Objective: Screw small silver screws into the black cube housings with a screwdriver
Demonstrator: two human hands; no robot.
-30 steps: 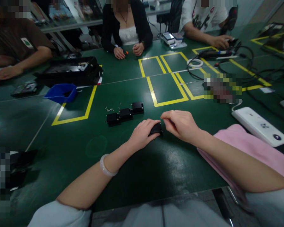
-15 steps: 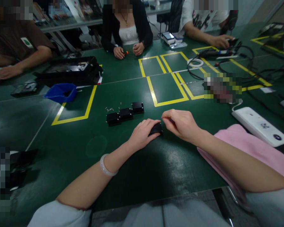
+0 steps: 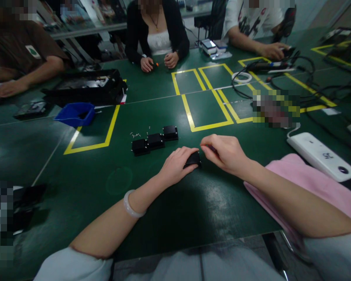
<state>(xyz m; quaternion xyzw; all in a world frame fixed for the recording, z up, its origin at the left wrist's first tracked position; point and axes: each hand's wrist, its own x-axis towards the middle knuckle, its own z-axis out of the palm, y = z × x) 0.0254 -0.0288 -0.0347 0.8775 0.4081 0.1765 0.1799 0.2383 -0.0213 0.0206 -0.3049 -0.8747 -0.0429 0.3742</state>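
Note:
My left hand (image 3: 177, 166) is closed around a small black box-shaped part (image 3: 193, 159) on the green table, thumb on its near side and fingers over the far side. Just right of that part, my right hand (image 3: 224, 152) is pinched, its fingertips close to the part's right end. What the pinch holds, if anything, is too small and hidden to make out. Beyond my left hand three similar black parts stand in a slanting row: a left one (image 3: 139, 146), a middle one (image 3: 155, 141) and a right one (image 3: 170, 132). Several tiny screws (image 3: 135, 135) lie scattered behind them.
A blue bin (image 3: 76, 114) and a black tray (image 3: 84, 88) stand at the left. To the right are a white power strip (image 3: 321, 156), a pink cloth (image 3: 295, 175) and black cables (image 3: 304, 91). Co-workers sit along the far side.
Very little differs. My right hand has turned slightly beside the black part; my left hand keeps its hold in the same place.

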